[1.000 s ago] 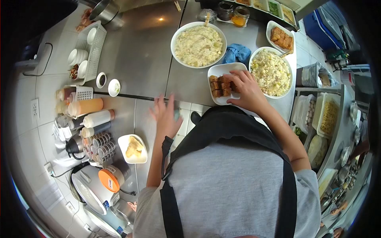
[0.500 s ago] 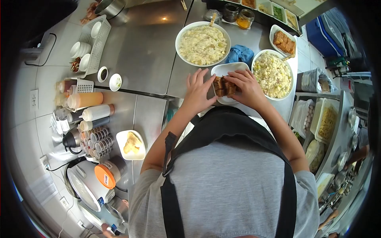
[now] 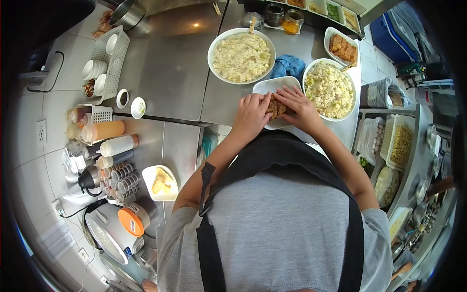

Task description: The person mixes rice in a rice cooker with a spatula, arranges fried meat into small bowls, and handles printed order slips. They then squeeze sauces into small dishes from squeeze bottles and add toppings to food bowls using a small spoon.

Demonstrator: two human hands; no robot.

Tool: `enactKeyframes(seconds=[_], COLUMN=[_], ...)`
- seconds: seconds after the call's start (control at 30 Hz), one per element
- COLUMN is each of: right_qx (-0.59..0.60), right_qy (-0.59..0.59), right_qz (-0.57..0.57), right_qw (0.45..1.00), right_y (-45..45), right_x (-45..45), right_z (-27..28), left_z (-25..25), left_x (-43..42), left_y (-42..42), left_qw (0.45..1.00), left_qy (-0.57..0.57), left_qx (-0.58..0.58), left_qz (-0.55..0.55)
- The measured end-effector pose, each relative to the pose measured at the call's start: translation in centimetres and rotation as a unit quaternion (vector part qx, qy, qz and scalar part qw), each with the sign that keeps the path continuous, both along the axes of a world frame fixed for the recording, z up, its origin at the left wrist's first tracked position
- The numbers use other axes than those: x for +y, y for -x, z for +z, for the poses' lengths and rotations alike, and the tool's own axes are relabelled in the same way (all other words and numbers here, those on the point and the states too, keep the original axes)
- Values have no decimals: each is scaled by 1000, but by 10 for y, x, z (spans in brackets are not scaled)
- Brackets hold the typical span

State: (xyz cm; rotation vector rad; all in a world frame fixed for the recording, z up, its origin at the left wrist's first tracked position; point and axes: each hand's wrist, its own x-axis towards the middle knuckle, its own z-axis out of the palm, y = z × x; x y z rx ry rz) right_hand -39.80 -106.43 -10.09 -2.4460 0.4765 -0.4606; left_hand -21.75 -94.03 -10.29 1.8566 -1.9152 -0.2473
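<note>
From here I see the left hand [image 3: 250, 114] and the right hand [image 3: 302, 111] gripping the browned pieces [image 3: 276, 107] between them, one from each side — these pieces are in the white dish [image 3: 270, 86], which stands on the metal surface [image 3: 220, 100], just beside the blue cloth [image 3: 288, 65].

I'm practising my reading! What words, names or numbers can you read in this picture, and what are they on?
"HO", then letters I can't make out: on the side of the tub with the orange lid.
Too small to read: the white label on that lid and the blue label on the white cooker.
Nothing else readable.
</note>
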Motion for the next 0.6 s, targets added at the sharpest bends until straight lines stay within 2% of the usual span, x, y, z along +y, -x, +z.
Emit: enactKeyframes(seconds=[0.13, 0.2, 0.23, 0.33, 0.6], right_qx=[35, 68, 84, 115, 106], right_qy=[69, 119, 122, 124, 102], right_qz=[16, 14, 15, 18, 9], right_qw=[997, 990, 989, 985, 989], right_y=[2, 0, 1, 0, -1], right_x=[3, 9, 11, 15, 20], right_z=[-4, -5, -3, 4, 1], left_z=[-3, -12, -17, -26, -26], left_x=[-1, -3, -5, -7, -8], left_y=[8, 12, 12, 10, 17], left_qw=[998, 999, 999, 995, 996], left_qy=[-39, 15, 42, 21, 12], left_qx=[39, 31, 28, 86, 78], left_qz=[10, 0, -6, -49, -37])
